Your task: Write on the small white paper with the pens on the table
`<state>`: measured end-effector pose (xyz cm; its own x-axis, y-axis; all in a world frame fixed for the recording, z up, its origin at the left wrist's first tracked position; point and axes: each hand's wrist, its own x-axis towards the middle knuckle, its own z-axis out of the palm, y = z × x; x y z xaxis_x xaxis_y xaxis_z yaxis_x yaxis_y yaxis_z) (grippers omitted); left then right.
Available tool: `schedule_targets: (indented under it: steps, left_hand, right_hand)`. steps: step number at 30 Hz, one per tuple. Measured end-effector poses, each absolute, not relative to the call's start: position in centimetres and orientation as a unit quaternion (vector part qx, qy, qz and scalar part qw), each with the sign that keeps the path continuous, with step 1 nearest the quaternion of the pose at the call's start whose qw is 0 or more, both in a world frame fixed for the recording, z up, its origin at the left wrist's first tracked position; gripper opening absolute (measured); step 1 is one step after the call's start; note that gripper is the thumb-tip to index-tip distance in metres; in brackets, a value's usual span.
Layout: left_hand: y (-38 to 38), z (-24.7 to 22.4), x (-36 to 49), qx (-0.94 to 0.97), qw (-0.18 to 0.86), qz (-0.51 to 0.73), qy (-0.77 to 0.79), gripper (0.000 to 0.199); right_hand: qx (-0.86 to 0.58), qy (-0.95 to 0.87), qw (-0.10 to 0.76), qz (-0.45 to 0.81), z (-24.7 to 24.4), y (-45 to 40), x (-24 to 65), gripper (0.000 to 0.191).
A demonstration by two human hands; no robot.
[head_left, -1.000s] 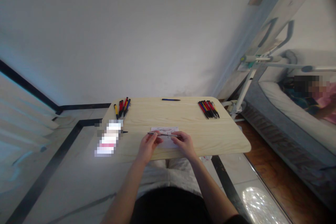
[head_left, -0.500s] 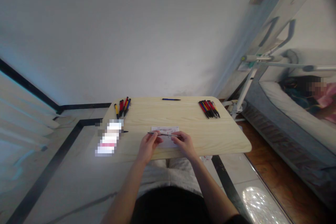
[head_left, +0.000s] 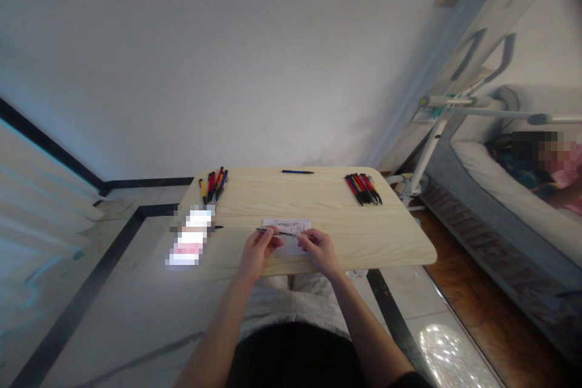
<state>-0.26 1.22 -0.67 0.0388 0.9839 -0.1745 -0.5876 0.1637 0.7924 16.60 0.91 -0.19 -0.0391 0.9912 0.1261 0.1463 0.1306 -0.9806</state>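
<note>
A slim, pale pen (head_left: 285, 233) lies level between my two hands, above a printed sheet of paper (head_left: 291, 248) at the table's near edge. My left hand (head_left: 260, 247) pinches its left end with thumb and fingers. My right hand (head_left: 319, 247) is closed around the other end, and its fingers hide that tip. Whether the pen is in one piece or parted near the right fingers is too small to tell.
A blue pen (head_left: 297, 172) lies by the far edge of the wooden table (head_left: 254, 194). Several coloured pens (head_left: 362, 189) form a bunch at the right, with another bunch of pens (head_left: 211, 185) at the left. A blurred bright panel (head_left: 191, 236) covers the left side. A person (head_left: 564, 173) is on the sofa.
The pen's bright middle stretch looks shorter and darker near my right fingers. Both hands stay nearly where they were, and the view shifts very slightly.
</note>
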Motion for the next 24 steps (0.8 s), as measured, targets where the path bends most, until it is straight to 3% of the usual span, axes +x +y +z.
schedule_targets:
  steps: [15,24]
  left_hand:
    - [1.1,-0.2,-0.1,0.258,0.669,0.588,0.375,0.022]
    - [1.3,-0.7,-0.4,0.241,0.673,0.599,0.360,0.023]
  right_hand:
    - [-0.515,-0.601,0.448,0.415,-0.9,0.8,16.6,0.040]
    - [-0.493,-0.628,0.450,0.401,-0.9,0.8,16.0,0.027]
